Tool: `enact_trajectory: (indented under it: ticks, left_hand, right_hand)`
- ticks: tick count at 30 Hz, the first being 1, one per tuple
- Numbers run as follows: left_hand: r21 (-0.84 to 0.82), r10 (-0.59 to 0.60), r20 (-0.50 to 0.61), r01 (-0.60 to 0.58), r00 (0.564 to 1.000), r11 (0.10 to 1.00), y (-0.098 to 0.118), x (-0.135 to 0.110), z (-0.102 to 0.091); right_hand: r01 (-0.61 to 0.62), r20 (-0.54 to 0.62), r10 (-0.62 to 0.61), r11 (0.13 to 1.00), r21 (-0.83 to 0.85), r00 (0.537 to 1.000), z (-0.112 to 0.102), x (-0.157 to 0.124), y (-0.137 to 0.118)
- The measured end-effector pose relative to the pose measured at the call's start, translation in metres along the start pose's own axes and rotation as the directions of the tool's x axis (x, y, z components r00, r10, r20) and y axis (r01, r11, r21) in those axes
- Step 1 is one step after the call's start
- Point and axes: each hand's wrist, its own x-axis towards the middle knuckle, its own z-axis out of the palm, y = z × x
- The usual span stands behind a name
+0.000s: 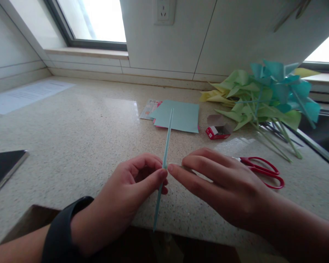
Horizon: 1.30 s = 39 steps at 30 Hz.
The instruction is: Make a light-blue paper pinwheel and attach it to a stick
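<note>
My left hand (pixel 137 179) pinches a thin light-blue paper stick (pixel 168 138) around its middle, between thumb and fingers. The stick slants away from me, its near end by the counter's front edge. My right hand (pixel 224 182) is held palm down with its fingers stretched out, one fingertip at the stick beside the left thumb. The right thumb is hidden. Just behind the right hand lie scissors with red handles (pixel 263 170), their blades mostly covered by the hand. Beyond the stick is a stack of light-blue paper sheets (pixel 185 117) with pink ones under it.
A small open red box (pixel 218 129) stands right of the paper. Green, yellow and blue paper pinwheels (pixel 279 87) are piled at the back right, beside a sink (pixel 320 135). On the left are a printed sheet (pixel 30 95) and a dark flat device (pixel 5 168).
</note>
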Motion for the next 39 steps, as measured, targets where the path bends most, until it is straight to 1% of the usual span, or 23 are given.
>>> enact_trajectory:
  ticks: [6, 11, 15, 21, 27, 29, 31, 35, 37, 39]
  left_hand:
    - [0.079, 0.043, -0.035, -0.041, 0.998, 0.996, 0.001, -0.001, 0.001]
    - [0.136, 0.082, -0.067, -0.073, 0.994, 0.988, 0.001, -0.002, 0.003]
    - [0.173, 0.122, -0.069, -0.108, 0.990, 0.979, 0.001, -0.004, 0.003]
    - [0.142, 0.123, -0.084, -0.110, 0.989, 0.984, 0.001, -0.004, 0.004]
    - [0.066, 0.062, -0.088, -0.057, 0.994, 0.996, 0.001, -0.002, 0.004]
    - [0.052, 0.054, -0.085, -0.050, 0.995, 0.997, 0.001, -0.002, 0.004]
    - [0.040, 0.046, -0.080, -0.043, 0.996, 0.998, 0.002, -0.002, 0.004]
    - [0.005, 0.046, -0.060, -0.046, 0.997, 0.999, 0.001, -0.003, 0.003]
    - [0.014, 0.065, -0.040, -0.064, 0.997, 0.998, 0.000, -0.003, 0.002]
    - [0.031, 0.074, -0.022, -0.073, 0.997, 0.997, 0.000, -0.002, 0.001]
  right_hand:
    - [-0.003, -0.019, 0.001, 0.996, -0.085, 1.000, 0.000, 0.004, -0.004]
    - [0.003, -0.033, -0.006, 0.996, -0.094, 0.999, -0.002, 0.006, -0.006]
    - [0.002, -0.026, -0.005, 0.994, -0.109, 1.000, 0.000, 0.007, -0.007]
    - [-0.031, -0.014, 0.030, 0.994, -0.109, 0.999, 0.004, 0.008, -0.009]
    - [-0.043, 0.025, 0.047, 0.992, -0.117, 0.999, 0.004, 0.004, -0.006]
    - [-0.034, 0.030, 0.037, 0.997, -0.076, 0.999, 0.005, 0.002, -0.003]
    - [-0.038, 0.005, 0.038, 0.999, -0.007, 0.999, 0.007, 0.000, 0.000]
    - [-0.070, -0.018, 0.072, 0.994, 0.080, 0.997, 0.012, -0.002, 0.004]
    - [-0.097, -0.037, 0.102, 0.988, 0.118, 0.994, 0.013, -0.002, 0.003]
    - [-0.167, -0.054, 0.182, 0.964, 0.208, 0.982, 0.014, 0.000, 0.001]
